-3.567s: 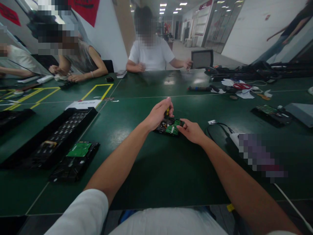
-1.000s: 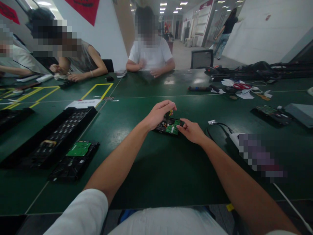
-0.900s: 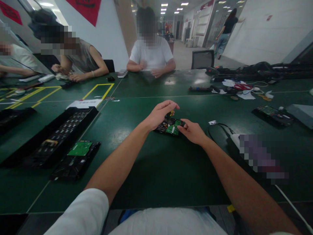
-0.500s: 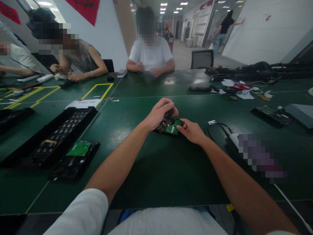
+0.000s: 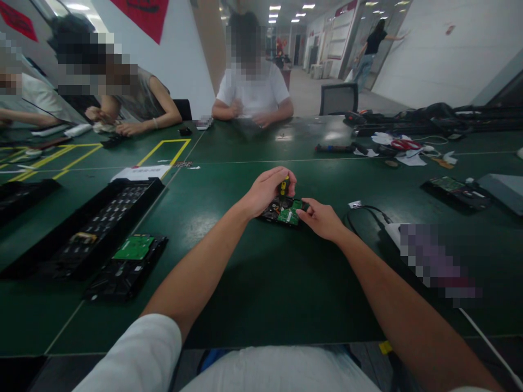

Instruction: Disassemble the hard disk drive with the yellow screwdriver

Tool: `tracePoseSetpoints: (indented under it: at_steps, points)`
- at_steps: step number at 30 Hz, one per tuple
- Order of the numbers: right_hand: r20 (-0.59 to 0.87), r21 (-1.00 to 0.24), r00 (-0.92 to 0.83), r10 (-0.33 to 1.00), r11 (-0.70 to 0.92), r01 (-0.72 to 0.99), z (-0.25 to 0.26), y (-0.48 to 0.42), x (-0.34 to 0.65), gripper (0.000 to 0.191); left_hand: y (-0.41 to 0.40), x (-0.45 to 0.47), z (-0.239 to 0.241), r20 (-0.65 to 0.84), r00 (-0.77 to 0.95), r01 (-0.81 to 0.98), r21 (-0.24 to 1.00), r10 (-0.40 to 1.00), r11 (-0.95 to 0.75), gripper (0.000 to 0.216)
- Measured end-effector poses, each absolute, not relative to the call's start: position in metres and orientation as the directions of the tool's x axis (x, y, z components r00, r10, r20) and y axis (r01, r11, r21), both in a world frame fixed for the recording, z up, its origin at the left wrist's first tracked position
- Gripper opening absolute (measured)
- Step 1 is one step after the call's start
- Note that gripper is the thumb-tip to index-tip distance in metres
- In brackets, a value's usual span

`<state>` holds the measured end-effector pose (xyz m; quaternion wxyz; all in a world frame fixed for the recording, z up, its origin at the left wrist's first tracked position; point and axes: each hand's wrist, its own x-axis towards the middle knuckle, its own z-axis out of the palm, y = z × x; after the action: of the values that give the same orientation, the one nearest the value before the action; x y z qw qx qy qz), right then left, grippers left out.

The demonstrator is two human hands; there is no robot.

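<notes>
The left hand [image 5: 269, 189] is curled around a stubby yellow-and-black tool handle [image 5: 283, 187], probably a screwdriver's, standing roughly upright over a black rectangular hard drive [image 5: 271, 214] with an exposed green circuit board [image 5: 288, 216]. That stance seems chosen to send force straight down; whether the tip touches the drive is too small to tell. The right hand [image 5: 321, 216] pinches the drive's right end between thumb and fingers, likely to stop it sliding or twisting under the tool. The drive lies flat on the glossy dark green tabletop [image 5: 261, 294], between the hands, board side up, which leaves its workings exposed.

Left of the left forearm, a second black drive with a green board [image 5: 133, 247] rests just beside a long, open black tray [image 5: 141, 203], apparently within easy reach. Well to the right, a third dark drive [image 5: 454, 192] lies next to a flat grey box [image 5: 504, 190]. Across the table sits a co-worker in a white T-shirt [image 5: 253, 90].
</notes>
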<state>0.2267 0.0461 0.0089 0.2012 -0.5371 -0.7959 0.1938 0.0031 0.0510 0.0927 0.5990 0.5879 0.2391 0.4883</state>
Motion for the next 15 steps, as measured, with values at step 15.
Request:
tracePoseSetpoints:
  at_steps: [15]
  points:
    - [0.127,-0.525,-0.340,0.932,0.353,0.774,0.0031,0.0485,0.2278,0.052,0.0494,0.0083,0.0891,0.279,0.368,-0.266,0.946,0.887,-0.187,0.032]
